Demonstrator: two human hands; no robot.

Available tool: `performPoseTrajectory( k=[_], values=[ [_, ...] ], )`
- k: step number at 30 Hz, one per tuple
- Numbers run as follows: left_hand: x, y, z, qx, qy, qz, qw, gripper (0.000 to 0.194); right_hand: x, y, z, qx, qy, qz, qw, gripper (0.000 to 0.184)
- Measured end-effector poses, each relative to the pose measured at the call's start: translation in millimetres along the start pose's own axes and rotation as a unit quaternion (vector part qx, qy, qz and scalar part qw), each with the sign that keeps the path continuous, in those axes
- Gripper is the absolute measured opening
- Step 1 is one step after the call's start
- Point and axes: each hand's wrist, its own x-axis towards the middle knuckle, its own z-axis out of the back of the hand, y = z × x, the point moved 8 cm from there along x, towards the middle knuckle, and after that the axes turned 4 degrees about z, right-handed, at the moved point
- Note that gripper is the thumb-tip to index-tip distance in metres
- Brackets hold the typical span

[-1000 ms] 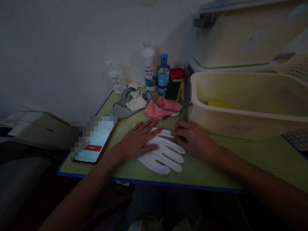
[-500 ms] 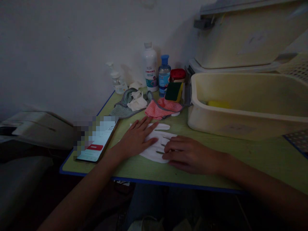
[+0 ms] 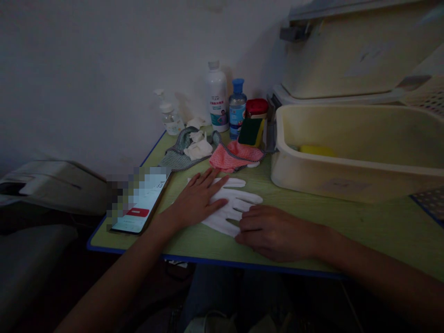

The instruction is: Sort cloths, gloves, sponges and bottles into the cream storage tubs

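A white glove (image 3: pixel 227 208) lies flat on the green tabletop (image 3: pixel 312 226), its fingers pointing right. Pressed on the glove's left part is my left hand (image 3: pixel 199 199), palm down with the fingers stretched out. My right hand (image 3: pixel 270 231) has its fingers curled at the glove's lower fingers, pinching a fingertip near the front; the tip itself is hidden under my hand. Just beyond the glove are a pink cloth (image 3: pixel 231 157) and a grey-green cloth (image 3: pixel 178 155) with a crumpled white tissue (image 3: pixel 199 147) on it.
A phone (image 3: pixel 144 203) with a lit screen lies at the left edge. Along the wall stand a pump bottle (image 3: pixel 171 120), a white bottle (image 3: pixel 217 99), a blue-capped bottle (image 3: pixel 237 111), a red-lidded jar (image 3: pixel 256 108) and a sponge (image 3: pixel 250 132). An open cream bin (image 3: pixel 312 178) occupies the right.
My right hand has moved slightly toward the front edge, and the glove's fingers have spread apart, showing wider gaps. My left hand stays in place.
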Motion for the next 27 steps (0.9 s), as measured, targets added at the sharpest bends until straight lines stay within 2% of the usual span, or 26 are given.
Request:
performPoseTrajectory(
  k=[3, 6, 10, 13, 15, 20, 27],
  values=[
    [-0.7, -0.5, 0.3, -0.003, -0.005, -0.004, 1.0, 0.061, -2.6, -2.7, 3.9, 0.009, -0.018, -0.011, 1.0, 0.02],
    [-2.3, -1.8, 4.7, -0.007, -0.02, -0.017, 1.0, 0.059, -5.3, -5.4, 11.1, -0.007, -0.062, -0.008, 0.998, 0.025],
    [-7.0, -3.0, 24.8, -0.033, -0.101, -0.034, 0.994, 0.059, -9.2, -3.9, 22.6, -0.097, -0.124, 0.011, 0.987, 0.032],
    [-11.3, -9.3, 34.2, -0.08, -0.14, -0.074, 0.984, 0.057, -11.3, -3.4, 24.3, -0.144, -0.131, 0.017, 0.981, 0.032],
    [-12.0, -17.8, 29.5, -0.093, -0.119, -0.114, 0.982, 0.058, -12.1, -4.5, 23.0, -0.158, -0.123, 0.016, 0.98, 0.031],
    [-10.8, -33.9, 0.5, -0.027, -0.007, -0.177, 0.984, 0.069, -12.4, -9.1, 23.4, -0.181, -0.119, 0.0, 0.976, 0.032],
    [-8.9, -31.5, -3.7, -0.023, 0.004, -0.155, 0.988, 0.071, -10.6, -12.5, 26.3, -0.176, -0.124, -0.022, 0.976, 0.032]
  ],
)
